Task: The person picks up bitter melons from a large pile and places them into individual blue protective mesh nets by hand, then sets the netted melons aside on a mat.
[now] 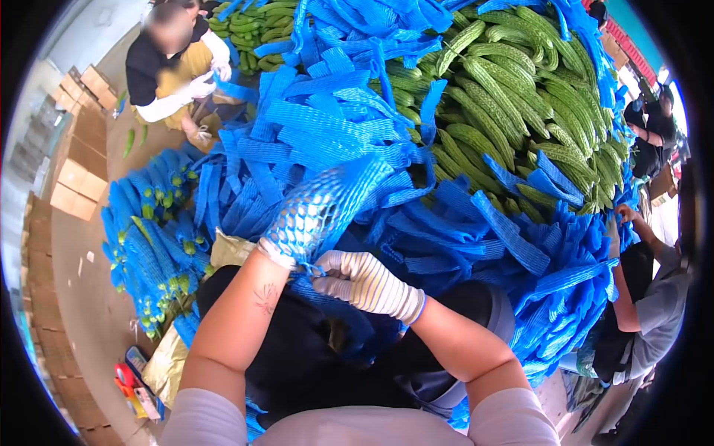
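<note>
My left hand [294,223] is pushed inside a blue foam net sleeve [331,201], which stretches over the glove from wrist to fingertips. My right hand [364,281], in a striped white glove, pinches the open end of that sleeve at my left wrist. A heap of loose blue net sleeves [327,111] lies just beyond both hands. Behind it is a large pile of bare green bitter gourds [513,97].
Sleeved gourds [145,238] are stacked on the floor at the left. One person [175,67] crouches at the far left, another [639,297] works at the right edge, a third [654,126] at the far right. Cardboard boxes [78,171] line the left wall. A red tool [125,377] lies on the floor.
</note>
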{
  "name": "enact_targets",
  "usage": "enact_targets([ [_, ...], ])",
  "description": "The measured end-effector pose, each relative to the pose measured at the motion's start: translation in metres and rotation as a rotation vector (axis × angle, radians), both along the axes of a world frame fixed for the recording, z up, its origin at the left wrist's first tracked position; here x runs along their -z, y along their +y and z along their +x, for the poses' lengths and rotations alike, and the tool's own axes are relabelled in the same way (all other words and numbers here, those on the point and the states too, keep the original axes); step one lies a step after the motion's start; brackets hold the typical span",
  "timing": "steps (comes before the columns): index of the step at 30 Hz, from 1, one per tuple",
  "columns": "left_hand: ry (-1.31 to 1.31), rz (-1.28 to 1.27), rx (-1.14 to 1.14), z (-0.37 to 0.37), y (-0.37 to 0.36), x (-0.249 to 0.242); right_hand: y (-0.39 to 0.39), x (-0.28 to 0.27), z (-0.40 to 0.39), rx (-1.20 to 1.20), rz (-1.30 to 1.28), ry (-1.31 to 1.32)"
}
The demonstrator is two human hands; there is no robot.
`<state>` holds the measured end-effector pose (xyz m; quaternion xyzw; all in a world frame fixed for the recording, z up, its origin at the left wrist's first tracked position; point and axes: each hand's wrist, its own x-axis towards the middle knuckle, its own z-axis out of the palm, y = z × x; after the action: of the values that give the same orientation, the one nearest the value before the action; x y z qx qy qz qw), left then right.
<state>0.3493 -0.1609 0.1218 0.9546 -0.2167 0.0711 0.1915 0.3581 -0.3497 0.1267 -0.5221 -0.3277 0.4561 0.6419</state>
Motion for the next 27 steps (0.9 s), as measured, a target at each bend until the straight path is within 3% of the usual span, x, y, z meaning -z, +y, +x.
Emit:
enact_targets([
  [3, -0.01, -0.025, 0.014, -0.009, -0.002, 0.002, 0.007, -0.005, -0.009, -0.148, 0.202, 0.237],
  [8, -0.009, -0.117, 0.069, -0.043, 0.001, 0.02, 0.0, -0.037, -0.018, -0.164, 0.287, -0.056],
  [10, -0.015, -0.15, 0.082, -0.04, -0.005, 0.022, 0.002, -0.033, -0.02, -0.213, 0.119, -0.28],
  [12, -0.029, -0.18, 0.085, -0.036, -0.002, 0.023, -0.001, -0.039, -0.016, -0.17, 0.062, -0.432],
  [13, -0.033, -0.193, 0.085, -0.014, -0.006, 0.02, -0.005, -0.044, -0.005, -0.091, 0.09, -0.651],
  [14, -0.032, -0.206, 0.085, -0.056, 0.005, 0.032, -0.008, -0.047, 0.009, -0.01, 0.117, -0.864],
  [16, -0.045, -0.234, 0.076, 0.013, -0.014, 0.017, -0.02, -0.051, 0.064, 0.267, 0.211, -0.854],
  [18, -0.061, -0.263, 0.065, 0.031, -0.008, 0.013, -0.037, -0.035, 0.126, 0.532, -0.233, -0.805],
  [20, -0.079, -0.288, 0.065, 0.003, -0.009, 0.022, -0.075, -0.003, 0.184, 0.518, -0.731, -1.159],
  [22, -0.087, -0.314, 0.063, 0.016, -0.019, 0.021, -0.131, 0.049, 0.208, 0.36, -1.231, -1.346],
  [24, -0.094, -0.336, 0.054, -0.019, -0.017, 0.035, -0.162, 0.079, 0.196, 0.024, -1.398, -1.291],
  [26, -0.088, -0.364, 0.038, -0.007, -0.015, 0.036, -0.188, 0.143, 0.173, -0.04, -1.072, -1.174],
  [27, -0.081, -0.379, 0.032, 0.009, -0.025, 0.033, -0.185, 0.139, 0.153, -0.141, -1.06, -1.128],
])
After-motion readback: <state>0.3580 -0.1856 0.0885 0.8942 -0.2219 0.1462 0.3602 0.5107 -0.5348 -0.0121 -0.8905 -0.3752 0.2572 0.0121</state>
